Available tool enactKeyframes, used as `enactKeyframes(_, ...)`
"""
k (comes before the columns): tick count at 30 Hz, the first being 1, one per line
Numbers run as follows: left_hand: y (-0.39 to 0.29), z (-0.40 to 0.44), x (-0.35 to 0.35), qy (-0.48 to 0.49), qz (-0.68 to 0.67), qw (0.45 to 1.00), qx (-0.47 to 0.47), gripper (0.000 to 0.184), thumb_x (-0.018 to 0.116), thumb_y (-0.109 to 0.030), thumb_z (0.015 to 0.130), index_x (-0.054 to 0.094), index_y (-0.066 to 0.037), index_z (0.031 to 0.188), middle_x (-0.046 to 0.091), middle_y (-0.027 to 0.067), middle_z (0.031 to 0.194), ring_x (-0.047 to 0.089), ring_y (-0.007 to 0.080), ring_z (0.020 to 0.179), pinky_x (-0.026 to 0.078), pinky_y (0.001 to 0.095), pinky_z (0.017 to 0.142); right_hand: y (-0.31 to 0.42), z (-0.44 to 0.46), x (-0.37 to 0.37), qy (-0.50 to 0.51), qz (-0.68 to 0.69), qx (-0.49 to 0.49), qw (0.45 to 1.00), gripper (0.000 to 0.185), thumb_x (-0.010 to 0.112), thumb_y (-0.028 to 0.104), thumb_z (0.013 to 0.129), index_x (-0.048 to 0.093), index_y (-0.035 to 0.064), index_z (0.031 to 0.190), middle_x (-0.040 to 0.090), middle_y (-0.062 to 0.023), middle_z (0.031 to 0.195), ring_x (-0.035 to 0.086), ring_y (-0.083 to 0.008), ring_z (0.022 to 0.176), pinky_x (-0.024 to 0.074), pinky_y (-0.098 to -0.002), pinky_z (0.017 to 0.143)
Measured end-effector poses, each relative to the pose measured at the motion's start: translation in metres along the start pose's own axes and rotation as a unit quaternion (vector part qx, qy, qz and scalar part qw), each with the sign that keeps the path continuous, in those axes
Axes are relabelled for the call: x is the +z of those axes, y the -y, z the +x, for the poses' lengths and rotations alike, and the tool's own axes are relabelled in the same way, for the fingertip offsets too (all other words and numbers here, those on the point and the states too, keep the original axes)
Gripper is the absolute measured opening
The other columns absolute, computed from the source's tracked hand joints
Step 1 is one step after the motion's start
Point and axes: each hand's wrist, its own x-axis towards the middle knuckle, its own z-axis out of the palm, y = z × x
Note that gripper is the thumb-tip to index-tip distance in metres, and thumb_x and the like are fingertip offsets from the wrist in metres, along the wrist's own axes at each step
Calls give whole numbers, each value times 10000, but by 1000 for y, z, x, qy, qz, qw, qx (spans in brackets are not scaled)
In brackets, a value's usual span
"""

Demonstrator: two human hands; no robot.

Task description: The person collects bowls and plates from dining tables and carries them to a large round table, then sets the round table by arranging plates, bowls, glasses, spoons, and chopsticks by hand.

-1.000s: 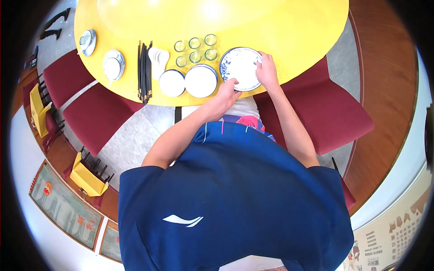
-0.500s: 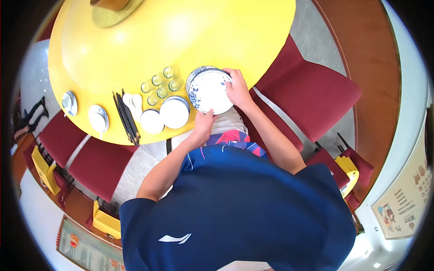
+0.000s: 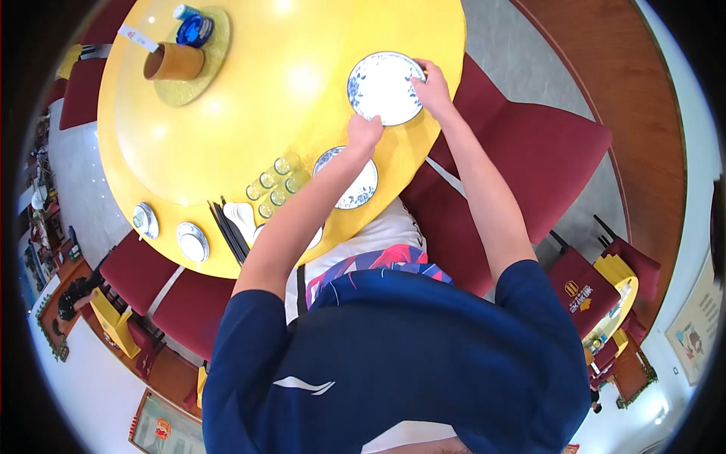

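Observation:
My right hand (image 3: 433, 87) grips the right rim of a white plate (image 3: 386, 87) with a blue floral pattern. The fingers of my left hand (image 3: 366, 132) are closed on its lower left rim. Whether the plate touches the yellow table (image 3: 302, 91) or is held just above it, I cannot tell. A similar patterned plate (image 3: 357, 181) lies nearer my body, partly covered by my left forearm. Several small glasses (image 3: 277, 198) stand left of that forearm, beside white spoons (image 3: 240, 219) and dark chopsticks (image 3: 227, 233). White dishes behind the forearm are mostly hidden.
Small stacked dishes (image 3: 193, 240) and another set (image 3: 145, 219) sit along the table's left edge. A brown holder (image 3: 174, 62) and a blue ashtray (image 3: 195, 30) rest on a round greenish stand. Dark red chairs (image 3: 529, 151) flank the table.
Both hands have carried the upper plate forward and to the right, over the table. The plate beneath it is now uncovered. My view has shifted, bringing the round stand further into sight.

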Motion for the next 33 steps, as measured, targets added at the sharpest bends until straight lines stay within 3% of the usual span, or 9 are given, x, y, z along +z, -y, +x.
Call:
enactKeyframes(2,1,39,14,-3,35,999,12,278,537,21,866,553,126,1123,615,178,1102,641,231,928,553,305,706,-18,29,-4,-29,13,7,999,384,630,-1,784,572,-12,1164,578,-183,1136,568,-315,1075,453,-365,935)
enactKeyframes(4,5,67,26,-44,98,993,46,328,653,-146,804,615,126,984,656,263,966,657,348,924,512,395,754,-21,46,-11,-30,23,12,999,391,619,-8,783,570,-18,1171,595,-184,1127,584,-309,1060,463,-361,923)
enactKeyframes(11,-23,65,36,-38,157,986,43,309,651,-167,794,635,109,930,653,275,967,640,384,954,508,412,794,-37,63,-18,-2,73,102,992,429,594,-33,794,546,-32,1220,622,-165,1155,610,-240,1055,485,-322,900)
enactKeyframes(13,-33,64,36,-34,278,958,55,340,659,-206,774,643,102,919,649,289,957,637,393,949,510,417,794,-39,66,-18,4,127,130,983,436,605,-28,797,541,-32,1229,616,-168,1166,606,-242,1064,485,-319,902)
enactKeyframes(16,-35,64,34,-48,321,940,106,367,666,-249,749,652,102,853,650,299,895,645,406,901,514,433,775,-43,63,-19,-14,83,102,991,396,614,0,806,562,-38,1197,640,-173,1128,623,-258,1037,487,-334,892)
enactKeyframes(19,-28,67,33,-41,260,958,113,365,658,-256,744,647,106,790,647,303,827,651,425,833,515,454,753,-49,62,-14,-39,46,39,997,361,590,25,797,592,-34,1153,660,-204,1065,642,-302,988,490,-360,863)
enactKeyframes(23,-17,70,37,-83,212,966,122,335,667,-224,741,637,109,757,636,316,791,644,449,797,506,474,732,-53,60,-11,-44,21,48,998,365,509,9,757,612,-7,1107,642,-236,1022,619,-370,976,476,-406,873)
enactKeyframes(25,-23,60,35,-73,193,967,146,313,676,-205,747,633,105,753,629,314,761,638,455,785,497,484,717,-31,51,-12,-99,-55,13,993,344,507,4,773,598,-16,1104,624,-240,1056,593,-370,1034,450,-423,916)
enactKeyframes(33,-41,35,26,-87,216,955,185,252,657,-167,773,620,79,729,624,277,739,629,425,747,478,487,670,-17,34,-17,-101,4,60,993,369,520,-16,863,482,-18,1230,548,-212,1218,555,-347,1114,424,-396,973)
